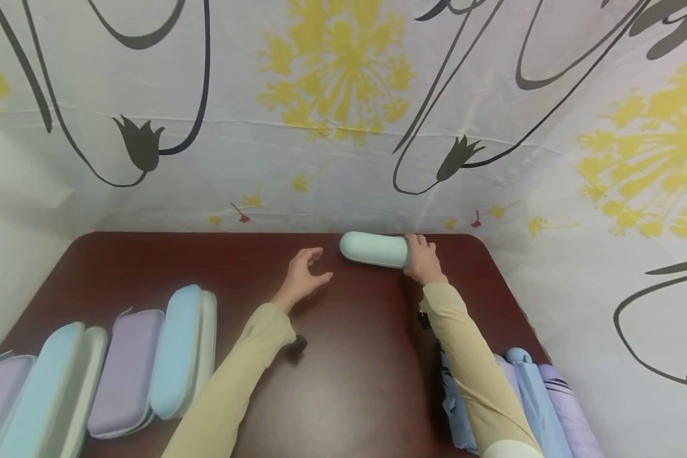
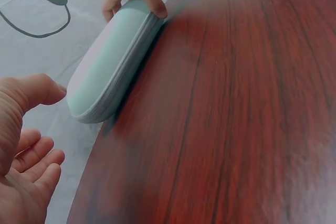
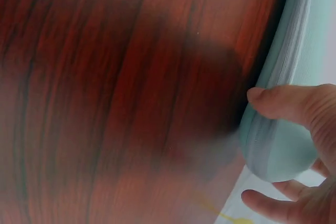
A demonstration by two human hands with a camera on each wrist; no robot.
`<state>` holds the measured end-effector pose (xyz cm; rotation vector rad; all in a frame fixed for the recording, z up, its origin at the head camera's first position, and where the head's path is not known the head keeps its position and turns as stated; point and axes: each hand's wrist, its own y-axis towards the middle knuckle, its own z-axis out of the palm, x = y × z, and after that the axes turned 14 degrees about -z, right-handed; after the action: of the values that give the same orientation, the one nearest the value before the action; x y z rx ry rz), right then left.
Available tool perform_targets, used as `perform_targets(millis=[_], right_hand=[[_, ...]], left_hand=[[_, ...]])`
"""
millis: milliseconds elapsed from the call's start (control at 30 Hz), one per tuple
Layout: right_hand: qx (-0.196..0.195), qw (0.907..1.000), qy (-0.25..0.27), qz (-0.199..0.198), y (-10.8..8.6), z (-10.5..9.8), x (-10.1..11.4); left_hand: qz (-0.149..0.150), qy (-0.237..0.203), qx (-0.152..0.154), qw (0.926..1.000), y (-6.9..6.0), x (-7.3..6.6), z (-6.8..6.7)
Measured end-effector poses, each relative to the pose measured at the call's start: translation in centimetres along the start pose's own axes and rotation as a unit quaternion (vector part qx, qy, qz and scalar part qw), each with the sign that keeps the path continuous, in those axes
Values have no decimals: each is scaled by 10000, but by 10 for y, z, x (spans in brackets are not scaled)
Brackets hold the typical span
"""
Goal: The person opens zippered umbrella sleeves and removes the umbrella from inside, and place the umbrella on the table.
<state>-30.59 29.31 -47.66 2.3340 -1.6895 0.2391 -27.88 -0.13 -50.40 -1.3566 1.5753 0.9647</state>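
Note:
A mint-green zippered case [image 1: 374, 248] with rounded ends lies lengthwise along the far edge of the dark red wooden table [image 1: 349, 356]. My right hand [image 1: 423, 259] grips its right end; in the right wrist view the thumb presses near the grey zipper [image 3: 262, 135], with fingers around the far side. To the left, my left hand [image 1: 300, 277] hovers with thumb and fingers spread apart, holding nothing. The left wrist view shows a small gap between that hand and the rounded near end of the case.
Blue-and-cream cases [image 1: 183, 350] and purple cases [image 1: 127, 372] stand in a row at the table's left. Rolled blue and purple fabric bundles, perhaps folded umbrellas [image 1: 541, 401], lie at the right, partly behind my right sleeve. A flower-patterned curtain [image 1: 235, 159] hangs behind the table.

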Motion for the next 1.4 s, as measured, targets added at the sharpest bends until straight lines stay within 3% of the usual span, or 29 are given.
perform_targets(millis=[167,300,600,800,1167,1400], right_hand=[[-192,9995,215,-158,-2,2,-2],[-127,9988,311,-356,-4,3,3],[-85,9948,293,-968,-7,10,24],[-3,9931,312,-1132,-8,18,39],[26,9886,440,-1439,-10,27,66],[-2,9845,406,-1706,-13,30,86]], left_hand=[[4,-93,-103,9999,-5,2,-5],[-23,-169,-158,9997,-7,5,-10],[-164,-85,-241,9995,-14,10,-23],[-313,5,-237,9992,-20,17,-30],[-265,160,-341,9989,-30,23,-40],[-190,792,-276,9963,-35,20,-49]])
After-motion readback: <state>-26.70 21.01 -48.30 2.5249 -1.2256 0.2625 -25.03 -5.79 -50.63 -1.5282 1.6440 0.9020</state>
